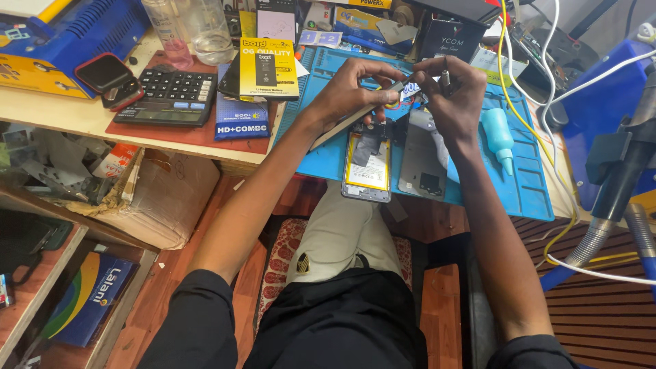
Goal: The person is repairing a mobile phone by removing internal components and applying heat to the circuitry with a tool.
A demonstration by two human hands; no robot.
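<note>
Both forearms extended; left hand [352, 85], right hand [454, 92] pinching, fingertips nearly meeting.

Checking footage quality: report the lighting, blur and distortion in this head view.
Head view: even, bright light, only soft shadows under the left hand and right hand; the opened phone on the blue mat is sharp; wide-angle lens bends the edges; slight glare on the glass jars.

Bright, even light; edges distorted.

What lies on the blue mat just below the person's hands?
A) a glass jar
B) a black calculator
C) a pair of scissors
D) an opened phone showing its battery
D: an opened phone with its yellow-edged battery exposed lies on the blue mat, just under the left hand and right hand.
</note>
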